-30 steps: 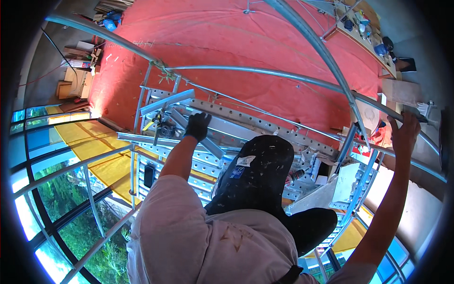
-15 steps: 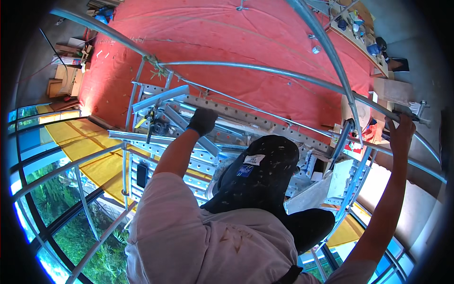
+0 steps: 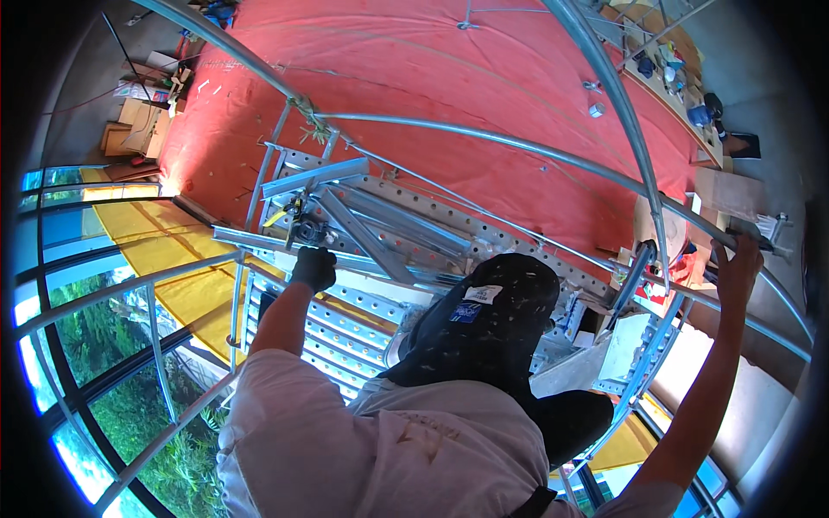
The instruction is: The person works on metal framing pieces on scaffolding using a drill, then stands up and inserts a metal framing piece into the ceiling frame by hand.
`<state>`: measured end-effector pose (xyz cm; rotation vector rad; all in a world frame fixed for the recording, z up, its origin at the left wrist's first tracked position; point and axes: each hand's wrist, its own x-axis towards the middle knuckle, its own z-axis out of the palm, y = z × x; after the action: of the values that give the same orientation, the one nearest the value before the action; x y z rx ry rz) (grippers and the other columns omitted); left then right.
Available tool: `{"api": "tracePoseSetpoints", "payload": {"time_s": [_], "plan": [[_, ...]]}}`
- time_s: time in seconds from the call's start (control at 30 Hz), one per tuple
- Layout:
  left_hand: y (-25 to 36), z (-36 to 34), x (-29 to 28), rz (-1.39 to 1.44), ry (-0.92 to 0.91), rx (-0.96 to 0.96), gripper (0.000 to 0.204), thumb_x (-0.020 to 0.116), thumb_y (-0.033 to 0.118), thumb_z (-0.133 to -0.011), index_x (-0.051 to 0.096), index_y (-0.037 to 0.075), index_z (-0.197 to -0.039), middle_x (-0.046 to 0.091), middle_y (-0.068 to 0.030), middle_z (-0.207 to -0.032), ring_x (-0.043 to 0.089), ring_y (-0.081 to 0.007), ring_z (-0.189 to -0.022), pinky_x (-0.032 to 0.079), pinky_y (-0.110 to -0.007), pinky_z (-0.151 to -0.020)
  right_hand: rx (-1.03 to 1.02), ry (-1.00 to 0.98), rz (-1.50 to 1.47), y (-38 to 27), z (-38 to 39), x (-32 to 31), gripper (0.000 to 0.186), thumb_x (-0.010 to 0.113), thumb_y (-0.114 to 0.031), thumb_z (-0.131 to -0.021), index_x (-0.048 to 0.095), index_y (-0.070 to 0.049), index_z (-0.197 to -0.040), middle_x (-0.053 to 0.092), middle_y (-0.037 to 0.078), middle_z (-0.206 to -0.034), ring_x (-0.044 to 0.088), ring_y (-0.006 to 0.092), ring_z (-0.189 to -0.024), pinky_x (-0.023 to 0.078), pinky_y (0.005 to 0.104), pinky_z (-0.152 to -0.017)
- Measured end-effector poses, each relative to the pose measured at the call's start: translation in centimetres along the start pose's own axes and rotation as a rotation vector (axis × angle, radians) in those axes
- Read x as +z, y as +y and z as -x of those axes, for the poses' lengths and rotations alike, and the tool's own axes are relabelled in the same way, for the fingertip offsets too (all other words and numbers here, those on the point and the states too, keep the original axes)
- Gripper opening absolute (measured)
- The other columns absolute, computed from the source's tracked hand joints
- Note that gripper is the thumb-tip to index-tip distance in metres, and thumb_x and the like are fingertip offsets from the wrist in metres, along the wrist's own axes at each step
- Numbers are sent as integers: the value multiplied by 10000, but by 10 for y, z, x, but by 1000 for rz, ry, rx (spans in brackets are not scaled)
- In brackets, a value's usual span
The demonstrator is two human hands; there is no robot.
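We brace on the scaffold: our gloved left hand closes on the perforated steel plank, our bare right hand grips the rail. Next likely needs steady footing.

A gloved hand rests on the scaffold's left rail, a bare hand on the pipe at its right edge, with the tarp beyond.

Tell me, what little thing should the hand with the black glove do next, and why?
Probably move the gloved left hand up a little and take firm hold of the metal clamp fitting. The hand sits just under the fitting on the grey beam, and whether it already grips is unclear. The right hand is wrapped around a metal pipe, which looks steadying.
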<state>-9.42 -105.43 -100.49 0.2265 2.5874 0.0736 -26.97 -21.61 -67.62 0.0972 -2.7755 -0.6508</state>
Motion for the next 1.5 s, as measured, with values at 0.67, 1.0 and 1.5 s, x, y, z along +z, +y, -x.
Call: {"api": "tracePoseSetpoints", "payload": {"time_s": [0.67,1.0,1.5], "plan": [[125,-111,4,51,509,172,332,606,198,-878,635,141,-1204,625,-98,-1102,590,-316,-1115,380,-632,-1042,42,-76,-7,2,2,-3,554,729,-466,-924,572,-23,-1217,577,204,-1136,508,434,-1185,399,558,-1051],[152,-170,-1,-90,175,237,386,582,179,-923,622,152,-1306,627,-119,-1257,602,-355,-1176,383,-646,-1108,120,-119,8,-13,-2,-10,575,737,-458,-921,569,-11,-1241,568,218,-1170,485,449,-1218,429,584,-1011],[151,-175,-35,-162,-164,532,546,722,308,-823,611,129,-1327,646,-166,-1204,655,-321,-1124,494,-509,-956,34,-84,6,-1,-1,-3,449,751,-330,-924,560,-15,-1182,550,201,-1056,518,429,-1098,407,550,-988]]}}
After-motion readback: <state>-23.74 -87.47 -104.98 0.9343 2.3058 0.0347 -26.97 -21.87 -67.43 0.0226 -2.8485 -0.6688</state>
